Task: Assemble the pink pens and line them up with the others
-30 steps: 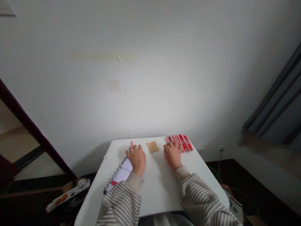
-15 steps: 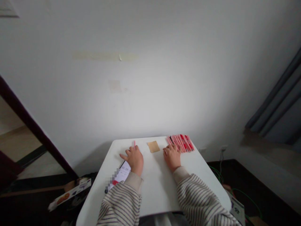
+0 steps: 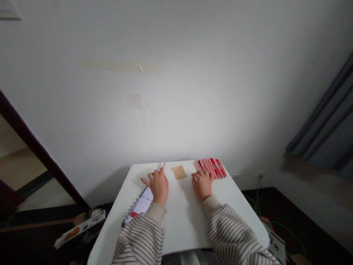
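My left hand (image 3: 159, 186) is at the left of the white table (image 3: 182, 221), with a slim pink pen (image 3: 164, 165) sticking up past its fingers on the right side. The pen's lower part is hidden behind the hand, where thumb and forefinger seem to pinch it; the outer fingers spread leftward. My right hand (image 3: 202, 185) rests with bent, parted fingers at the near left corner of a row of pink and red pens (image 3: 213, 167), and no held object shows in it. Between the hands, farther back, lies a tan square of paper (image 3: 179, 172).
A phone (image 3: 142, 204) showing a timer lies partly under my left forearm. The table's far edge is near a pale wall (image 3: 193, 92). Boxes (image 3: 82, 228) are on the floor at left; green cables (image 3: 252, 202) run at right, below a grey curtain (image 3: 325, 125).
The pink pen has swung from left to right and now leans rightward above my left hand. That hand's outer fingers have spread. My right hand has barely moved.
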Demonstrator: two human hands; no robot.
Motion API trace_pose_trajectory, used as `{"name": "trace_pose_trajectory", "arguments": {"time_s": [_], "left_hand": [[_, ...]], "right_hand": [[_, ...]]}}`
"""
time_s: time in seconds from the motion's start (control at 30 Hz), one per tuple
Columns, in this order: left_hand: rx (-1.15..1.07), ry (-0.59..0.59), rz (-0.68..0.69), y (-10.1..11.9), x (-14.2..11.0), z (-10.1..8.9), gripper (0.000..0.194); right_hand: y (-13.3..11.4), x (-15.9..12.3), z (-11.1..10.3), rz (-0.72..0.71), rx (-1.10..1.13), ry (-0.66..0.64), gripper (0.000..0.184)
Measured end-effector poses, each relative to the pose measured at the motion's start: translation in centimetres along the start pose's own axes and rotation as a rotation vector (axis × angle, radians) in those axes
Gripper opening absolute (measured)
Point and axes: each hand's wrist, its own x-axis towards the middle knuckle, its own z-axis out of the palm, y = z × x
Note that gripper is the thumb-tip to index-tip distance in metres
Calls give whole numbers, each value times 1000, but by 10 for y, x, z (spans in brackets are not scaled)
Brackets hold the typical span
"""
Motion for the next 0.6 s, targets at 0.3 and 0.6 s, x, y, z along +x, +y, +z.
{"name": "trace_pose_trajectory", "arguments": {"time_s": [0.3, 0.6], "left_hand": [[-337, -52, 142, 11, -2, 6, 33], [-562, -134, 195, 18, -5, 11, 35]], "right_hand": [[12, 2, 13, -25, 107, 57, 24], [22, 5, 21, -124, 206, 88, 38]]}}
